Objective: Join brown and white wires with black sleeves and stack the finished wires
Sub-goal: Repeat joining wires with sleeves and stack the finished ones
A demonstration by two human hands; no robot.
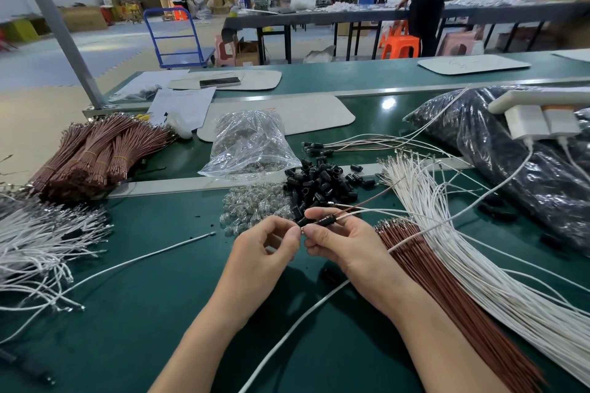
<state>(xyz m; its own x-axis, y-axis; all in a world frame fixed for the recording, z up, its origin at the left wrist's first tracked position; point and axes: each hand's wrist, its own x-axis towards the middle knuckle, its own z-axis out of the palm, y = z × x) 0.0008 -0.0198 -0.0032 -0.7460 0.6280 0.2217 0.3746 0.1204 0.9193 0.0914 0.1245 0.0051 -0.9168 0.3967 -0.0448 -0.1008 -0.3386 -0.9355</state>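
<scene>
Both hands meet just in front of the sleeve pile (pixel 319 182). The left hand (pixel 268 246) pinches what looks like a sleeve (pixel 302 221) at its fingertips. The right hand (pixel 341 242) pinches 2 wires (pixel 348 216), 1 brown and 1 white, with a second sleeve on them. The wires look light and limp, so they are best held close to the metal tip. The sleeves look small, hard and easy to drop. Left of the pile a clear bag (pixel 252 143) holds small glassy parts. Right of it a dark bag (pixel 510 150) seems full of black pieces. Finished wires (pixel 351 145) lie behind the pile.
</scene>
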